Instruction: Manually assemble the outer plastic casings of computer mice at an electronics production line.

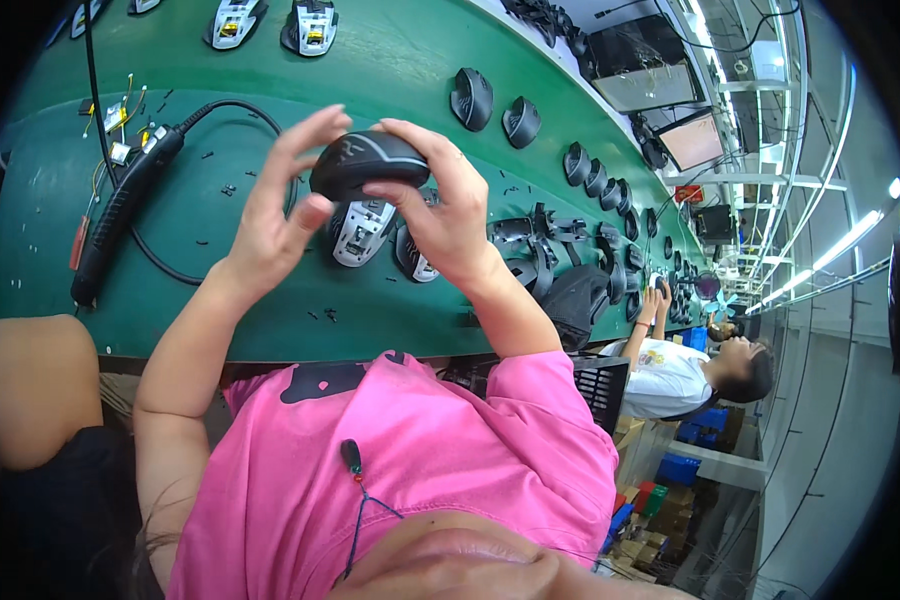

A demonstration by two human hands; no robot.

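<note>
Above the middle of the green surface (270, 335), the right hand (445, 205) has its grip closed around one black mouse (370, 168) bearing a pale mark. The left hand (275, 195) is spread loosely alongside; contact is hard to judge. Below sit two opened mice (362, 232); one black screwdriver (130, 205) lies toward the left edge.

Wide head-worn fisheye; downward, close over left hand (270, 220), right hand (450, 210) and green bench (370, 310)
</note>
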